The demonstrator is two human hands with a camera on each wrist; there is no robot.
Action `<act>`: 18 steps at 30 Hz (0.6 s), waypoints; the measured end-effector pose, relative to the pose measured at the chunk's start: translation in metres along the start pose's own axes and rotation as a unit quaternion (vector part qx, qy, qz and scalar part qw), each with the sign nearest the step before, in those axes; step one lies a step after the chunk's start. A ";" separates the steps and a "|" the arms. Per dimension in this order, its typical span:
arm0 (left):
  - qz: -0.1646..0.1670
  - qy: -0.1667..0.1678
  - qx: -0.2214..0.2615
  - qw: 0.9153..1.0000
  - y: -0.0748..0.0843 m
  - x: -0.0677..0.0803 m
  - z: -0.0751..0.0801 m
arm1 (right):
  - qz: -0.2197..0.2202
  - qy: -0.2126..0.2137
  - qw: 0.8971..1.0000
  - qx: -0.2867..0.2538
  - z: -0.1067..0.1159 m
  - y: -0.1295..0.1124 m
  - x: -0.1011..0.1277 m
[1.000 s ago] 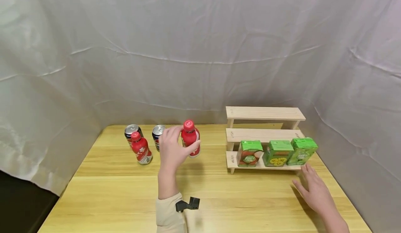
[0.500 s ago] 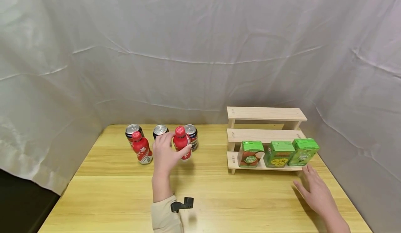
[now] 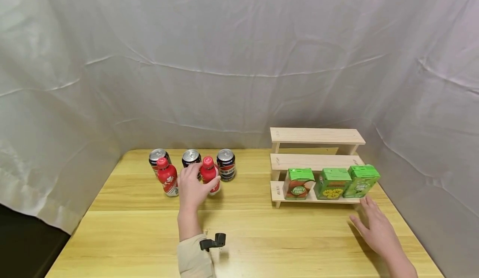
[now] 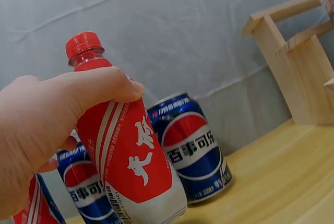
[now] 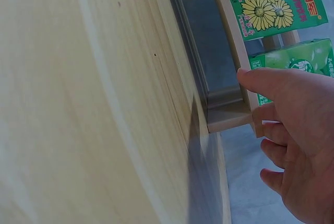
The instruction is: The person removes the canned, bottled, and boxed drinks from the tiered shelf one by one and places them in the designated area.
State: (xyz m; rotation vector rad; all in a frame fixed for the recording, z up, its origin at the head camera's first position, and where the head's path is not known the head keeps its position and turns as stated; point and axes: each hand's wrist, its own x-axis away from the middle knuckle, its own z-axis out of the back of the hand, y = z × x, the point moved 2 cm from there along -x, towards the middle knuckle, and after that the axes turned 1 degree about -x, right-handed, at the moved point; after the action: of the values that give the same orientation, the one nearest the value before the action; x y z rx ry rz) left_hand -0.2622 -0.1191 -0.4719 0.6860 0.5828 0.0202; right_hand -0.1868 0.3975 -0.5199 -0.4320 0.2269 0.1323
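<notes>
My left hand (image 3: pixel 192 186) holds a red drink bottle (image 4: pixel 133 156) with a red cap, thumb round its upper body. I cannot tell whether the base touches the table. Behind it stand a middle cola can (image 3: pixel 191 156) and a right-hand cola can (image 4: pixel 190 148), blue with red and white. To the left of the hand is a second red bottle (image 3: pixel 167 177). My right hand (image 3: pixel 376 228) lies with relaxed fingers at the front right corner of a wooden tiered shelf (image 3: pixel 315 161), nothing in its grasp. Its thumb and fingers (image 5: pixel 274 153) are close to the shelf's edge.
Green drink cartons stand on the lowest tier: one with a red picture (image 3: pixel 298 184), one with yellow flowers (image 3: pixel 332 184), one all green (image 3: pixel 361 181). A left-hand can (image 3: pixel 159 155) stands behind the second bottle. Grey cloth (image 3: pixel 239 74) hangs around the wooden table (image 3: pixel 262 236).
My left hand has moved left and slightly down with the red bottle, from in front of the right-hand can to in front of the middle one. The right hand stays still.
</notes>
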 end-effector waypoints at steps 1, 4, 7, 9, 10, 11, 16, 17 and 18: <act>0.001 -0.003 -0.001 1.000 -0.002 0.000 -0.001 | 0.000 0.000 1.000 0.000 0.000 0.000 0.000; 0.006 -0.013 -0.006 1.000 -0.008 0.001 -0.005 | -0.001 -0.001 1.000 0.000 0.001 -0.001 0.000; 0.012 -0.022 -0.009 1.000 -0.013 0.002 -0.007 | -0.003 -0.003 1.000 -0.001 0.002 -0.002 0.000; 0.015 -0.025 -0.010 1.000 -0.017 0.002 -0.008 | -0.003 -0.005 1.000 -0.001 0.002 -0.002 0.000; 0.017 -0.026 -0.010 0.999 -0.018 0.002 -0.008 | -0.003 -0.005 1.000 -0.001 0.002 -0.003 0.000; 0.018 -0.026 -0.007 0.999 -0.019 0.002 -0.008 | -0.003 -0.004 1.000 0.000 0.003 -0.003 0.000; 0.024 -0.026 -0.001 0.999 -0.023 0.003 -0.009 | -0.003 -0.003 1.000 0.003 0.003 -0.003 0.001; 0.025 -0.026 0.001 0.999 -0.024 0.003 -0.009 | -0.003 -0.003 1.000 0.004 0.003 -0.003 0.001; 0.026 -0.026 0.003 0.999 -0.024 0.003 -0.010 | -0.004 -0.002 1.000 0.005 0.003 -0.003 0.002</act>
State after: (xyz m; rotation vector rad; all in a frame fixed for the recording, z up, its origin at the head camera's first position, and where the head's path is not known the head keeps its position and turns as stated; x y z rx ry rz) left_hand -0.2691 -0.1318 -0.4937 0.7059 0.5149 0.0480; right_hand -0.1842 0.3960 -0.5164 -0.4232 0.2212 0.1251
